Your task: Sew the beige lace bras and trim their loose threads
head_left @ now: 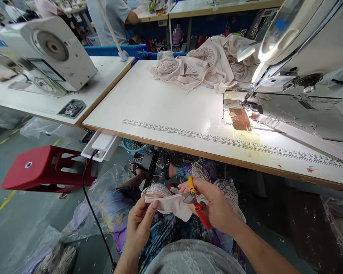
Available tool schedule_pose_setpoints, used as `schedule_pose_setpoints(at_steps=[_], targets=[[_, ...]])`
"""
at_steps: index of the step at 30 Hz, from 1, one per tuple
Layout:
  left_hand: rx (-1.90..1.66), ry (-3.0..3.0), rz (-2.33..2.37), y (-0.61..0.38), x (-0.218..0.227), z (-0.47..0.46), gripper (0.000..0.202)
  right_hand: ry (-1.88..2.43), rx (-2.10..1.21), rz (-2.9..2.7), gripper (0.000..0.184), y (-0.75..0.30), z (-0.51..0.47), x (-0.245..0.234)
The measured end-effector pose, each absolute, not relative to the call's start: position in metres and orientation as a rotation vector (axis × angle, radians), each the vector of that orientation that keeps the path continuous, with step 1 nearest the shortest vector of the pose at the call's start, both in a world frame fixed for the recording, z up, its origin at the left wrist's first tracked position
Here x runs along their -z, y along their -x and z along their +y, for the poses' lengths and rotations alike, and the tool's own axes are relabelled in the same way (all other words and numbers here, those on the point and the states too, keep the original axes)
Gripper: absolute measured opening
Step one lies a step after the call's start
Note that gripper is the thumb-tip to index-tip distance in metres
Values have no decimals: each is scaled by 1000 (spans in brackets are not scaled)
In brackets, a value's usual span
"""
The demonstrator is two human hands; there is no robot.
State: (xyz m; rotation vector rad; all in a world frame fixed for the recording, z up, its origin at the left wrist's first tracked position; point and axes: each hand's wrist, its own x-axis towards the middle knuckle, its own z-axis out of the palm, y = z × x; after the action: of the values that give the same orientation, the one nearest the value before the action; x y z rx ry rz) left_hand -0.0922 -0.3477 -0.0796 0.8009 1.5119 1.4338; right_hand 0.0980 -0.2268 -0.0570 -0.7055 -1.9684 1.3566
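My left hand (140, 222) pinches the edge of a small beige fabric piece with lace (171, 203), held over my lap below the table edge. My right hand (214, 207) is closed on red and yellow thread snips (196, 201), whose blades touch the fabric piece. A sewing machine (300, 45) stands at the right of the white table (165, 106), its lamp lighting the needle area (247, 97). A beige strap (297, 135) runs from under the needle to the right.
A heap of beige lace garments (208, 64) lies at the table's back. A second sewing machine (42, 49) sits on the left table. A red stool (42, 167) stands on the floor at left. Plastic bags with fabric lie around my legs. Another person (114, 19) sits at the back.
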Motion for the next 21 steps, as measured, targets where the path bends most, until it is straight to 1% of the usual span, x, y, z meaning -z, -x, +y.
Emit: schedule_pose_setpoints(at_steps=[7, 11, 15, 19, 21], targets=[[-1461, -654, 1450, 92, 77, -345, 27, 709, -1574, -1884, 32, -101, -227, 62], [-1467, -620, 1463, 90, 73, -342, 29, 783, -1683, -1825, 26, -104, -227, 61], [-1440, -598, 1425, 88, 72, -338, 31, 804, -1593, -1871, 22, -106, -225, 59], [-1389, -572, 1407, 93, 72, -333, 36, 775, -1511, -1960, 25, -105, -221, 53], [-1304, -674, 1451, 101, 64, -329, 36, 724, -1434, -2018, 23, -103, -219, 47]])
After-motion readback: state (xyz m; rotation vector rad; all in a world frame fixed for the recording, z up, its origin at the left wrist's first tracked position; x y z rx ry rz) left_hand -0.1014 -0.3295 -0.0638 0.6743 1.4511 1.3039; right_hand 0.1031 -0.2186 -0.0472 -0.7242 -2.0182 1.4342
